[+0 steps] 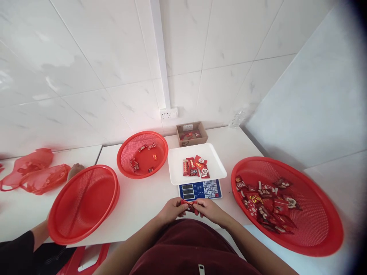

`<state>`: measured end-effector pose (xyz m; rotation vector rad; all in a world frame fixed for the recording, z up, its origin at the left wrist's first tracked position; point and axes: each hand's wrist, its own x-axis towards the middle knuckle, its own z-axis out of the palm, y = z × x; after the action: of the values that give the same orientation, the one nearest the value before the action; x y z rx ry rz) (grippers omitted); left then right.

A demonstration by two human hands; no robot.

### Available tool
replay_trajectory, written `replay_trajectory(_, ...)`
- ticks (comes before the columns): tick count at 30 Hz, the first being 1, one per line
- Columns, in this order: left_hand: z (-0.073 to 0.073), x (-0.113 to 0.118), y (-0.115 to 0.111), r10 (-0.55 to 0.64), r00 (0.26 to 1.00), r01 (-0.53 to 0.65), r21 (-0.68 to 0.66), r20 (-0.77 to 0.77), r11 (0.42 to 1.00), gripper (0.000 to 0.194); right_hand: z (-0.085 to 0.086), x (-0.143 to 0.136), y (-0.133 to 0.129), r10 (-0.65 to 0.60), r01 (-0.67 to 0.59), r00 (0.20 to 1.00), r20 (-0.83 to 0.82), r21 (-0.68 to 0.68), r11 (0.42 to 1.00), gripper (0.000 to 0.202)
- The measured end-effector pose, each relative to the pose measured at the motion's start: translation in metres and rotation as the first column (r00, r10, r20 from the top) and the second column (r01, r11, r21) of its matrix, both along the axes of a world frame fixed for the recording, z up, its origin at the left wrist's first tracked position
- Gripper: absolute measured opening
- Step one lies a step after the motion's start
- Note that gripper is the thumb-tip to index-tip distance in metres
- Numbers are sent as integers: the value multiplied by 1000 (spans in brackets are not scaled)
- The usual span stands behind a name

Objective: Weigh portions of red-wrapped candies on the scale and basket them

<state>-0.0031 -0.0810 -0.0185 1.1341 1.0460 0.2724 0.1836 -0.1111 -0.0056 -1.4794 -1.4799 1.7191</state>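
Note:
Between my two hands, close to my body at the table's front edge, is a small red wrapped packet (189, 206). My left hand (172, 210) pinches its left end and my right hand (210, 210) its right end. Just beyond them stands a scale with a blue keypad panel (200, 190). Its white tray (176, 168) carries several red and white wrapped packets (196, 166). To the right, a big red mesh basket (318, 217) holds a pile of similar red packets (269, 206).
Left of the scale, a red basket (126, 152) contains a few packets. Another person's hands (75, 170) hold a red basket (94, 202) farther left, near red plastic bags (43, 177). A cardboard box (192, 142) and a clear plastic object (237, 118) stand by the wall.

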Motion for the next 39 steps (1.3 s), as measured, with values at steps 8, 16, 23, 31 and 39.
replay_trajectory(8,-8,-6,3,87,996,-86,21,-30,996,38,-3,6,18,-196,193,975,106,38,980,30)
replay_trajectory(16,-10,-12,2,129,990,-130,-16,-65,991,38,10,22,50,-456,449,888,-61,-93,888,38)
replay_trajectory(23,-13,-15,-1,109,990,-111,-18,-88,994,37,-16,13,7,-300,290,954,-13,-216,932,34)
replay_trajectory(31,-13,-11,-3,53,993,-58,-45,-104,997,33,-33,15,-12,-290,284,957,7,-231,931,27)
replay_trajectory(39,-18,-12,-3,32,994,-38,-52,-109,998,35,-31,18,-10,-349,341,937,5,-215,915,27)
